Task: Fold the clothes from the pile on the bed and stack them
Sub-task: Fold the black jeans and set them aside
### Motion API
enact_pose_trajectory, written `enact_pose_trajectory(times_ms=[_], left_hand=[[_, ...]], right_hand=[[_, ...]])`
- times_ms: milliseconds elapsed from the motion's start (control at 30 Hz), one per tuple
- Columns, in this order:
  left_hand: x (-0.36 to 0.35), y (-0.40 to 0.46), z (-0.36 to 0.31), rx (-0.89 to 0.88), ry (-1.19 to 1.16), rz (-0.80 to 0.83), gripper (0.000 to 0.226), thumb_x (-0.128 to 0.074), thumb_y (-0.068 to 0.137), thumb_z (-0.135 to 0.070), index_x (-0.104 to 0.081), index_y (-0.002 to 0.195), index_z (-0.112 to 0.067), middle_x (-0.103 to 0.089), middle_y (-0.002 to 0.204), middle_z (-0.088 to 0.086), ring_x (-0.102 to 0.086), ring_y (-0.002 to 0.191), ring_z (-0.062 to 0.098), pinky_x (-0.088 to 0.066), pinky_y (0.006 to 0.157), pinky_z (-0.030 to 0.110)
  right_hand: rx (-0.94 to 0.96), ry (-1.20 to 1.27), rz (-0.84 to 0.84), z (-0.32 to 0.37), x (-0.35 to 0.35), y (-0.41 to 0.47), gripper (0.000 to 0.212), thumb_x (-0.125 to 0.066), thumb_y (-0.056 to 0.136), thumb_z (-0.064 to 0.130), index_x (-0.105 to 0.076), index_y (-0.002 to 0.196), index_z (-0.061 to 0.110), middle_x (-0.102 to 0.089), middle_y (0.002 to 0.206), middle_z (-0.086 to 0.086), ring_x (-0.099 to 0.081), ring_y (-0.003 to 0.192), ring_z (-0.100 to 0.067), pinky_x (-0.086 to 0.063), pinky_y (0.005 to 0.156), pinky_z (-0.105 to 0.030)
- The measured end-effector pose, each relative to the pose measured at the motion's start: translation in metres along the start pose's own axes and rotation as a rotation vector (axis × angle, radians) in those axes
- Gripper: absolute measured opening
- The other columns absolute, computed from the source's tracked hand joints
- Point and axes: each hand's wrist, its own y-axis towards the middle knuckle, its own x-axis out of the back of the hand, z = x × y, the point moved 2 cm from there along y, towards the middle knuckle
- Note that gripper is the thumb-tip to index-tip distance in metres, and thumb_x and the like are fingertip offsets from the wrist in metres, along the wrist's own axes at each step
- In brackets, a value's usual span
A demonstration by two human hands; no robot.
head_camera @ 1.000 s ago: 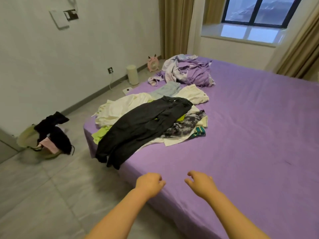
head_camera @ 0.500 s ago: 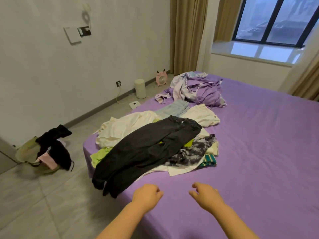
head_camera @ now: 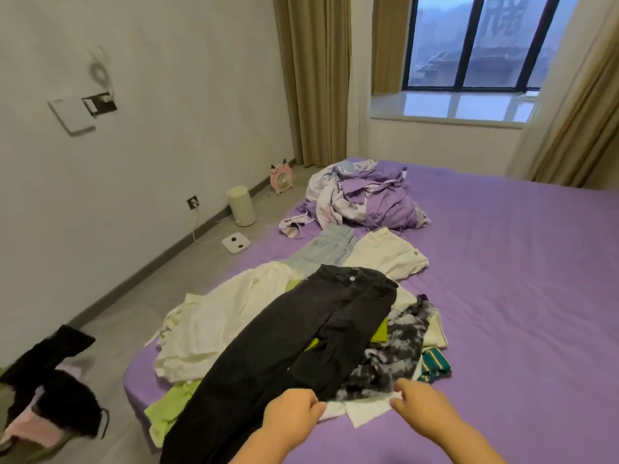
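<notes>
Head view: compared with half a second ago, both hands sit closer to the pile and the clothes fill more of the picture, while the window and curtains stand higher and larger. The left hand [head_camera: 290,417], fingers curled loosely with nothing in them, now hovers at the near end of the black trousers [head_camera: 301,336]; whether it touches the cloth cannot be told. The right hand [head_camera: 422,407], also loosely curled and holding nothing, hangs over the white fabric corner [head_camera: 366,410] at the pile's near edge, where earlier it was over bare sheet.

Around the bed [head_camera: 522,296] with its purple sheet: a crumpled purple-and-white bedding heap [head_camera: 365,195] lies beyond the clothes, toward the window [head_camera: 475,45]. On the grey floor beside the wall stand a cream cylinder [head_camera: 242,205], a small pink fan [head_camera: 281,175] and a white scale [head_camera: 236,242]. At the lower left a basket holds dark and pink garments [head_camera: 50,396].

The pile lies on the left part of the bed, reaching its near left corner. The black trousers lie on top, spread diagonally, waistband away, legs trailing over the bed edge. Under them lie a cream garment [head_camera: 221,323], lime-green pieces [head_camera: 167,413], a grey-and-black mottled garment [head_camera: 392,349], a green striped item [head_camera: 433,365], pale blue jeans [head_camera: 326,251] and another cream piece [head_camera: 385,256].
</notes>
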Motion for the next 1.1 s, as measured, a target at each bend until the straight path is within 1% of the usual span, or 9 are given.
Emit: enact_pose_trajectory(times_ms=[133,233,267,367,533,667,867,1000,1100], left_hand=[[0.050,0.069,0.026,-0.098,0.075,0.026,0.037,-0.042,0.094,-0.049,-0.064,0.103,-0.021,-0.066,0.108,-0.003,-0.061,0.103,0.019,-0.046,0.083,0.030],[0.081,0.112,0.032,-0.173,0.121,0.068,0.036,-0.041,0.095,-0.048,-0.064,0.102,-0.021,-0.066,0.107,-0.002,-0.061,0.100,0.020,-0.045,0.082,0.031],[0.091,0.125,0.033,-0.198,0.130,0.080,0.035,-0.041,0.095,-0.048,-0.064,0.102,-0.021,-0.066,0.106,-0.001,-0.061,0.099,0.020,-0.045,0.080,0.031],[0.111,0.161,0.035,-0.267,0.160,0.094,0.035,-0.040,0.095,-0.046,-0.064,0.101,-0.021,-0.066,0.104,-0.001,-0.061,0.096,0.021,-0.043,0.075,0.032],[0.120,0.205,0.030,-0.328,0.193,0.128,0.034,-0.041,0.096,-0.047,-0.064,0.102,-0.022,-0.066,0.104,-0.002,-0.062,0.096,0.020,-0.044,0.076,0.031],[0.121,0.234,0.024,-0.341,0.204,0.157,0.034,-0.041,0.096,-0.047,-0.063,0.103,-0.021,-0.066,0.102,-0.002,-0.062,0.094,0.019,-0.049,0.082,0.034],[0.122,0.291,0.011,-0.349,0.260,0.167,0.032,-0.041,0.097,-0.045,-0.062,0.101,-0.021,-0.065,0.102,-0.001,-0.061,0.093,0.018,-0.043,0.074,0.029],[0.113,0.350,-0.002,-0.347,0.258,0.163,0.031,-0.041,0.097,-0.044,-0.062,0.105,-0.022,-0.066,0.106,-0.002,-0.061,0.095,0.016,-0.044,0.076,0.028],[0.099,0.397,-0.006,-0.342,0.261,0.172,0.035,-0.041,0.098,-0.043,-0.058,0.119,-0.022,-0.059,0.119,-0.001,-0.057,0.106,0.017,-0.045,0.087,0.029]], right_hand=[[-0.099,0.061,0.013,0.042,0.008,0.049,0.025,-0.042,0.097,0.037,-0.052,0.110,0.019,-0.061,0.112,-0.003,-0.057,0.103,-0.022,-0.042,0.079,-0.030],[-0.139,0.110,0.006,0.068,0.017,0.080,0.015,-0.043,0.097,0.038,-0.047,0.101,0.024,-0.056,0.101,0.000,-0.057,0.101,-0.022,-0.039,0.075,-0.031],[-0.152,0.133,-0.006,0.076,0.020,0.089,0.016,-0.043,0.097,0.038,-0.049,0.105,0.026,-0.057,0.104,0.001,-0.057,0.105,-0.022,-0.040,0.076,-0.031],[-0.210,0.164,-0.043,0.093,0.028,0.109,0.033,-0.043,0.098,0.039,-0.049,0.127,0.024,-0.061,0.120,0.001,-0.056,0.111,-0.021,-0.044,0.084,-0.031],[-0.259,0.189,-0.067,0.103,0.037,0.138,0.037,-0.043,0.098,0.039,-0.048,0.131,0.023,-0.060,0.124,-0.002,-0.056,0.112,-0.023,-0.043,0.092,-0.033],[-0.270,0.167,-0.072,0.095,0.048,0.163,0.037,-0.042,0.099,0.039,-0.047,0.131,0.021,-0.059,0.125,-0.003,-0.056,0.112,-0.024,-0.045,0.091,-0.034],[-0.324,0.173,-0.057,0.063,0.053,0.209,0.035,-0.042,0.099,0.037,-0.049,0.127,0.019,-0.057,0.126,-0.005,-0.054,0.113,-0.024,-0.045,0.092,-0.035],[-0.367,0.212,-0.078,0.030,0.050,0.257,0.041,-0.041,0.099,0.039,-0.042,0.136,0.020,-0.046,0.135,-0.004,-0.049,0.119,-0.024,-0.044,0.095,-0.035],[-0.401,0.314,-0.138,0.008,0.045,0.294,0.053,-0.041,0.100,0.039,-0.029,0.147,0.019,-0.036,0.145,-0.003,-0.042,0.129,-0.022,-0.040,0.104,-0.034]])
